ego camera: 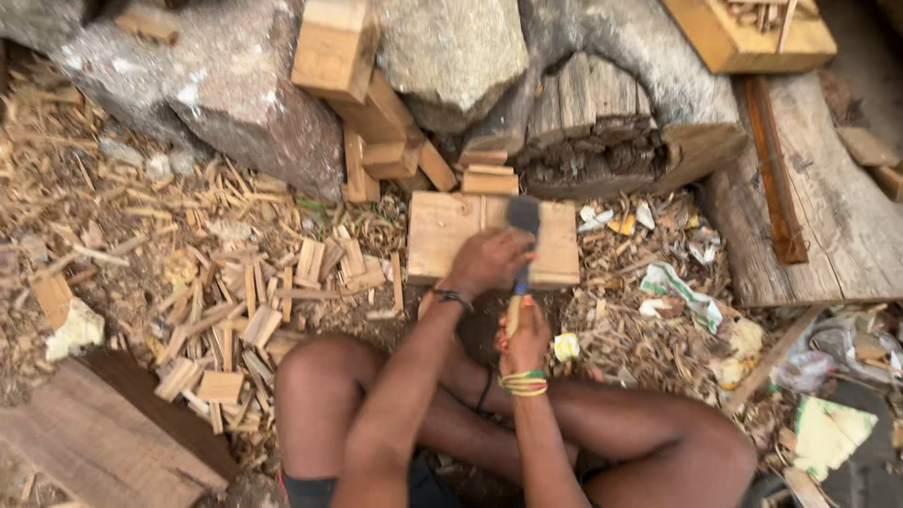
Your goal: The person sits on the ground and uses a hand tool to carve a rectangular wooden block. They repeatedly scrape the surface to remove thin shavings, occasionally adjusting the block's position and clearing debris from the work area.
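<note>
A flat pale wooden block point(442, 235) lies on the chip-strewn ground just before the person's crossed legs, below a stack of cut offcuts point(376, 122). The left hand point(489, 261) rests on it, steadying; whether it grips anything is unclear. The right hand point(525, 337) clenches the handle of a dark-headed hatchet point(523, 216) poised over the block. Many split slats point(249, 310) lie left, so much splitting looks done; this block remains whole.

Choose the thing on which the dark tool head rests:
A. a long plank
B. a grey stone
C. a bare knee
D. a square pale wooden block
D: the dark tool head lies on the square pale wooden block, in front of both hands.
</note>
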